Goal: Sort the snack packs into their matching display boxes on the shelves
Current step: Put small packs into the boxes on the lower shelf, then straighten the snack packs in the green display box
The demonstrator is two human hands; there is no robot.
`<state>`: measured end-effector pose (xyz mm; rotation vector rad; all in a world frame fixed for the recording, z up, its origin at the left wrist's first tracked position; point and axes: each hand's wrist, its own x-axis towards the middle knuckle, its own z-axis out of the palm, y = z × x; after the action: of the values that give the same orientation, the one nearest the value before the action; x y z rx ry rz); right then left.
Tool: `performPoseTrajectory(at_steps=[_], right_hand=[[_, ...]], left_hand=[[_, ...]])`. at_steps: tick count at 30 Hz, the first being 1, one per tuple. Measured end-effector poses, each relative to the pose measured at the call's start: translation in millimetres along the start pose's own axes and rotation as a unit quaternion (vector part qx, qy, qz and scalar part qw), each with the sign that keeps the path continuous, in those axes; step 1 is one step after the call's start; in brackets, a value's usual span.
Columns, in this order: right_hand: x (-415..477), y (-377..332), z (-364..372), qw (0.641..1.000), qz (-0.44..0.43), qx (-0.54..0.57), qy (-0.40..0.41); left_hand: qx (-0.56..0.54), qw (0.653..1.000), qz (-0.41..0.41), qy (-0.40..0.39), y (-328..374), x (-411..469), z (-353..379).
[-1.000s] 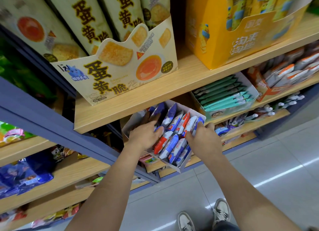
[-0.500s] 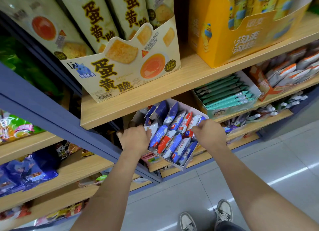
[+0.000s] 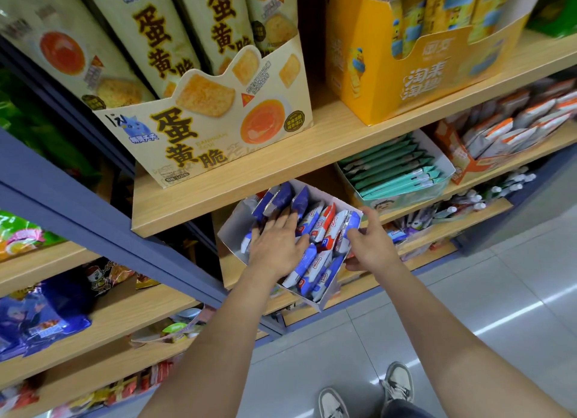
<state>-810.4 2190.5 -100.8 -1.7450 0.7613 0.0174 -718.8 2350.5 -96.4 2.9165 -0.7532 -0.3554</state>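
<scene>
A white display box (image 3: 236, 227) sits tilted on the second shelf, under the wooden shelf above. It is filled with several blue, white and red snack packs (image 3: 316, 227) standing in rows. My left hand (image 3: 276, 246) lies flat on the packs at the box's left side, fingers straight and spread. At the box's right wall, my right hand (image 3: 372, 246) grips the edge, thumb on top near a blue-and-white pack and fingers curled underneath.
A cream egg-yolk cracker box (image 3: 218, 130) and a yellow box (image 3: 406, 74) stand on the shelf above. To the right are a box of green packs (image 3: 396, 171) and an orange-and-grey one (image 3: 512, 130). Blue shelf frame (image 3: 93, 224) at left; tiled floor below.
My left hand has moved from the box's left edge, where it was curled, onto the packs and now lies flat. My right hand has stayed at the right edge.
</scene>
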Motion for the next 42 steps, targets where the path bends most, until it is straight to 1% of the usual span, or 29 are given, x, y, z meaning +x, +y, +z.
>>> performPoseTrajectory(at_steps=[2,5,8,10,14,17,19,21,23,24,26,28,31,33,35,37,39,40,42], right_hand=[[2.1,0.2,0.2,1.000,0.019,0.021,0.007],[4.6,-0.8,-1.0,0.998,0.038,0.051,0.009],[7.3,-1.7,-1.9,0.996,0.049,0.072,0.020],[7.9,-1.5,-0.8,0.993,0.063,0.096,0.015],[4.1,0.1,1.3,0.977,0.110,0.183,0.001],[-1.7,2.6,9.5,0.976,0.111,0.188,-0.013],[-5.7,6.9,20.1,0.989,0.067,0.129,-0.005],[-7.5,12.8,30.5,0.999,-0.044,0.024,0.018],[-10.9,13.3,37.7,0.984,-0.155,-0.085,0.024],[-12.1,12.2,40.6,0.974,-0.174,-0.147,0.017],[-14.0,10.4,46.9,0.952,-0.167,-0.255,0.001],[-11.9,11.9,51.1,0.938,-0.166,-0.305,-0.016],[-2.5,10.6,51.4,0.947,-0.162,-0.273,-0.048],[-1.0,9.2,47.4,0.960,-0.161,-0.214,-0.084],[-5.7,9.8,38.9,0.967,-0.175,-0.158,-0.092],[-9.5,13.5,23.8,0.971,-0.182,-0.147,-0.055],[-7.4,20.8,0.4,0.976,-0.172,-0.131,0.007],[-3.6,25.3,-13.8,0.980,-0.164,-0.111,0.036],[7.7,34.2,-45.8,0.985,-0.139,-0.067,0.081]], left_hand=[[-0.014,1.000,-0.002,-0.003,-2.8,-1.9,-4.4],[-0.025,0.999,0.018,0.016,8.1,-24.8,-12.3],[0.011,0.997,0.074,-0.036,29.6,-64.4,-3.9],[0.052,0.993,0.091,-0.048,30.4,-78.9,7.7],[0.044,0.996,0.076,-0.001,10.4,-73.2,6.6],[0.026,0.998,0.051,0.009,-3.3,-66.6,1.9],[0.006,0.999,0.029,0.021,-11.4,-62.3,-1.1],[-0.005,0.999,0.016,0.033,-17.3,-58.1,-3.6],[-0.001,0.999,0.009,0.046,-20.8,-54.9,-3.8],[0.005,0.999,0.005,0.054,-22.9,-53.6,-3.0],[0.025,0.997,-0.006,0.068,-27.7,-49.9,-0.6],[0.044,0.996,-0.018,0.076,-31.0,-46.7,1.1],[0.056,0.994,-0.027,0.088,-33.0,-41.9,4.5],[0.062,0.993,-0.028,0.100,-34.4,-37.9,6.2],[0.065,0.993,-0.035,0.097,-34.1,-33.3,6.5],[0.074,0.992,-0.053,0.089,-29.6,-31.8,5.5],[0.076,0.989,-0.073,0.101,-18.5,-32.9,4.4],[0.072,0.987,-0.066,0.127,-9.9,-34.1,5.6],[0.040,0.983,-0.002,0.180,14.7,-35.5,9.6]])
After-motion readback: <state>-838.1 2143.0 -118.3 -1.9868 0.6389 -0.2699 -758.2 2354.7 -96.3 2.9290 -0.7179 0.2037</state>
